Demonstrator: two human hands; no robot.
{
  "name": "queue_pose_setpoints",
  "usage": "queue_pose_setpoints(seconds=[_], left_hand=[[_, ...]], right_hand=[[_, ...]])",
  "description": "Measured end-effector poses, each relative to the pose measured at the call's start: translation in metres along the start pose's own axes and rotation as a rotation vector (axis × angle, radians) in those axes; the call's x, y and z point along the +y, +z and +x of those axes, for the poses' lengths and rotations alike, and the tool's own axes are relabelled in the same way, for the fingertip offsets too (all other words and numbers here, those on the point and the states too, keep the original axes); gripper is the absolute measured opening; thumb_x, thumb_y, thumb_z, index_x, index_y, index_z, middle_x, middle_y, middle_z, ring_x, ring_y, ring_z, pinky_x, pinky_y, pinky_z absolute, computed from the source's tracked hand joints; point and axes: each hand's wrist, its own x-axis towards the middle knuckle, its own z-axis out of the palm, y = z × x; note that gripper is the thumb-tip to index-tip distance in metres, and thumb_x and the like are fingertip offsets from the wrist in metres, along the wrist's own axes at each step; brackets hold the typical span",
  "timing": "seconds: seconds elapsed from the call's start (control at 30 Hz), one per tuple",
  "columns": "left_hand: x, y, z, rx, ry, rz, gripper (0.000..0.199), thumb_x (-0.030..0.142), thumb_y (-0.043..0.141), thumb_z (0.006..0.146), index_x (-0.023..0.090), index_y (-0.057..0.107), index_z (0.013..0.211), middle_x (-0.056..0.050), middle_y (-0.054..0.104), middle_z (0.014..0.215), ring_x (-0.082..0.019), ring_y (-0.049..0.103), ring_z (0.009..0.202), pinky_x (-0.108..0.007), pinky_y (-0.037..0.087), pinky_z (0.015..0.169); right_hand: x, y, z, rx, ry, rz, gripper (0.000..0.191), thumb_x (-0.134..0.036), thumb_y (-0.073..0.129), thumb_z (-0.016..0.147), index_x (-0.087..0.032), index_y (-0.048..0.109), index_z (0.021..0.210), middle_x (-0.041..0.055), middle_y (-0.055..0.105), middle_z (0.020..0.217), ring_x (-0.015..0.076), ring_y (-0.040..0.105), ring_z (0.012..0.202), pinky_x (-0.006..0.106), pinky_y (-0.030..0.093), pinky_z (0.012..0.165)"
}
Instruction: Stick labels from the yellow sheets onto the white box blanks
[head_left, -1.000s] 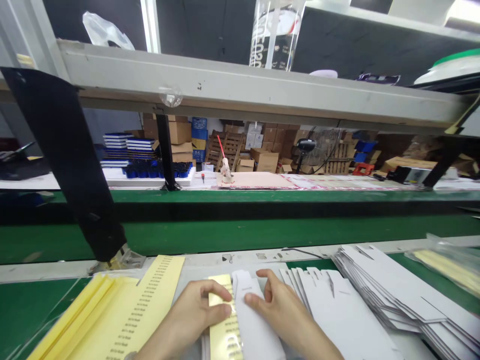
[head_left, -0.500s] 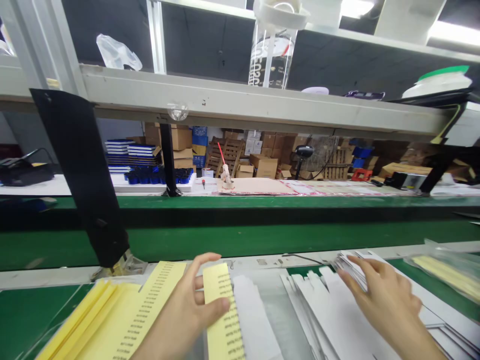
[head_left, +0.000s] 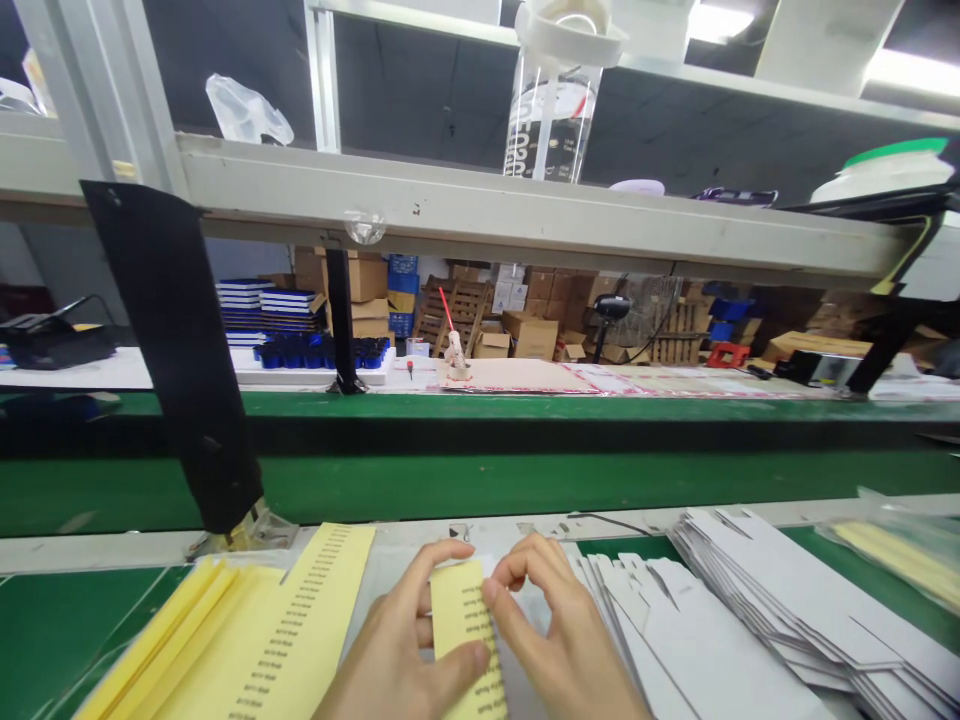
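From where I stand, the step in hand looks like close fingertip work on a narrow yellow paper strip with dark printed lines [head_left: 459,610], held just above the near edge of the bench. The left hand [head_left: 409,635] grasps it, thumb across the front and fingers behind. The right hand [head_left: 551,625] has thumb and forefinger drawn together at the strip's right edge; I can't tell whether they pinch anything. I'd say the next move calls for a steady left grip and a light, exact right touch. The strip looks smooth and thin, its small print running down the right side. Wider yellow printed sheets [head_left: 307,610] lie leftward, flat white card pieces [head_left: 679,640] rightward.
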Motion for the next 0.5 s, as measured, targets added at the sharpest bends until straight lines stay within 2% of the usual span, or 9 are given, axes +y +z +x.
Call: queue_pose_setpoints(seconds=[0.07,0.1,0.2,0.27,0.37,0.5], left_hand=[[-0.006,-0.001,0.004,-0.004,-0.008,-0.016,0.054,0.015,0.058,0.068,0.022,0.032,0.115,0.006,0.058,0.067,-0.012,0.056,0.061,-0.026,0.045,0.061],[-0.011,-0.001,0.007,-0.017,-0.018,-0.036,0.056,0.014,0.057,0.068,0.023,0.029,0.116,0.005,0.06,0.07,-0.013,0.057,0.062,-0.026,0.044,0.062],[-0.029,-0.002,0.015,-0.063,-0.081,-0.077,0.065,0.016,0.06,0.067,0.024,0.022,0.118,-0.001,0.063,0.082,-0.017,0.061,0.069,-0.028,0.045,0.063],[-0.043,-0.003,0.019,-0.07,-0.119,-0.054,0.068,0.018,0.063,0.066,0.024,0.022,0.119,-0.001,0.062,0.081,-0.019,0.062,0.071,-0.028,0.045,0.062],[-0.058,-0.005,0.025,-0.082,-0.125,-0.047,0.067,0.019,0.064,0.066,0.023,0.023,0.119,-0.001,0.061,0.08,-0.02,0.062,0.074,-0.029,0.045,0.065],[-0.063,-0.006,0.028,-0.132,-0.124,-0.113,0.069,0.02,0.065,0.066,0.023,0.022,0.12,-0.003,0.062,0.084,-0.02,0.062,0.078,-0.03,0.045,0.07]], right_hand=[[0.004,-0.006,0.002,0.032,-0.055,0.037,0.019,-0.033,0.043,0.084,-0.022,0.046,0.07,-0.0006,0.047,0.076,0.0162,0.046,0.077,0.028,0.035,0.07],[0.008,-0.009,0.004,0.047,-0.032,0.07,0.02,-0.035,0.043,0.084,-0.022,0.047,0.07,-0.0007,0.047,0.075,0.016,0.045,0.076,0.028,0.035,0.069],[0.029,-0.011,0.011,0.05,0.187,0.15,0.026,-0.042,0.044,0.082,-0.02,0.048,0.068,-0.0015,0.045,0.069,0.0146,0.042,0.067,0.026,0.033,0.061],[0.047,-0.006,0.014,0.01,0.3,0.174,0.03,-0.045,0.046,0.079,-0.019,0.045,0.063,-0.0038,0.038,0.061,0.0126,0.036,0.059,0.025,0.029,0.055],[0.068,0.005,0.014,-0.055,0.362,0.191,0.033,-0.046,0.047,0.078,-0.02,0.039,0.06,-0.0062,0.028,0.058,0.0108,0.028,0.055,0.024,0.025,0.051],[0.074,0.013,0.012,-0.115,0.396,0.21,0.028,-0.042,0.046,0.079,-0.02,0.04,0.063,-0.0054,0.029,0.059,0.011,0.029,0.056,0.023,0.024,0.049]])
